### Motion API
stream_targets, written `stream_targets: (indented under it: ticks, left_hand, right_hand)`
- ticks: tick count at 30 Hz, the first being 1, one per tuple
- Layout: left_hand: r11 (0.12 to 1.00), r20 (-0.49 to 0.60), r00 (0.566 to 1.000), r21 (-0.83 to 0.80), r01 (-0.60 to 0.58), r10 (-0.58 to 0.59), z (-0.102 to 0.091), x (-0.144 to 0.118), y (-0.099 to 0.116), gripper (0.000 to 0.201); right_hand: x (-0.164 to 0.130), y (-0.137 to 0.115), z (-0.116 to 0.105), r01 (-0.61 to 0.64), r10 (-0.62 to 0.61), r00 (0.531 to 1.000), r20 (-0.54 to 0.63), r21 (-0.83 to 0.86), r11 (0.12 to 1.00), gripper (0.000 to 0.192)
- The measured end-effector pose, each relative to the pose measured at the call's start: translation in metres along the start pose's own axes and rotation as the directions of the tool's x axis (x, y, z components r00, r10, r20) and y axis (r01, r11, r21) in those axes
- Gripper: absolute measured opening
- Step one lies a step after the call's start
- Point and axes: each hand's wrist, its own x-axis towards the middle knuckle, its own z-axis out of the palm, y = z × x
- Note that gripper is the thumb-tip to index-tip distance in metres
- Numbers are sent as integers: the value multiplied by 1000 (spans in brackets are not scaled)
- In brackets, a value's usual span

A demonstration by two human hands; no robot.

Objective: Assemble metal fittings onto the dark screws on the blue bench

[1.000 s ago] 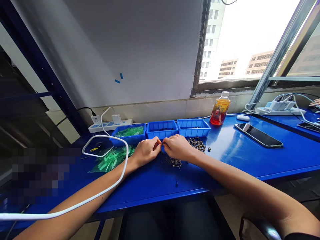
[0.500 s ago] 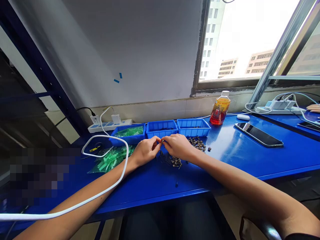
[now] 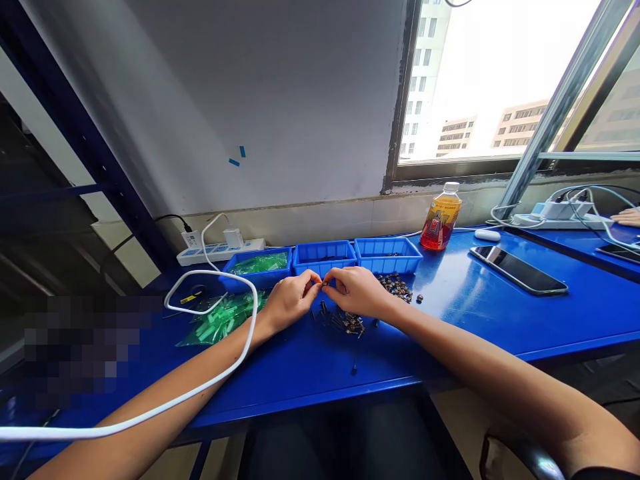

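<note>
My left hand (image 3: 291, 300) and my right hand (image 3: 358, 291) meet fingertip to fingertip above the blue table. Both are closed in a pinch on a small metal part (image 3: 325, 284), mostly covered by the fingers. Below them lies a pile of small dark metal pieces with thin stems (image 3: 350, 323). Beyond my right wrist is a heap of small rounded metal parts (image 3: 396, 288). Beside my left wrist rests a clear bag of green pieces (image 3: 225, 319). One loose stemmed piece (image 3: 355, 368) lies close to the front edge.
Three blue bins line the wall: a left bin (image 3: 227, 270) with green bags, a middle bin (image 3: 324, 269) and a right bin (image 3: 390, 265). A white cable (image 3: 251, 320) loops across my left forearm. A bottle (image 3: 441, 217), a phone (image 3: 519, 270) and another person's hand (image 3: 627, 217) are rightward.
My fingers have shifted slightly around the small part, with my right fingers arching a little more. The piles and bins stay as they were.
</note>
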Motion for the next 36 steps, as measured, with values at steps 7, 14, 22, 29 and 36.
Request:
stream_targets:
  ticks: [7, 14, 22, 29, 36]
  left_hand:
    - [996, 35, 997, -59, -59, 62, -1, 1, -4, 16]
    - [990, 17, 998, -127, -60, 63, -1, 0, -3, 15]
    - [986, 17, 998, -160, -52, 55, -1, -2, -1, 17]
    - [992, -26, 1000, -123, -21, 18, -1, -2, 2, 13]
    - [994, -42, 999, -103, -21, 17, 0, -3, 2, 11]
  right_hand:
    - [0, 0, -2, 4, -5, 1000, 6, 47, 999, 18]
    - [0, -1, -3, 28, -28, 999, 44, 6, 1000, 20]
    - [0, 0, -4, 24, -23, 997, 69, -17, 1000, 24]
    - [0, -1, -5, 2, -2, 999, 49, -19, 1000, 24]
    - [0, -1, -5, -5, 6, 999, 44, -30, 1000, 23]
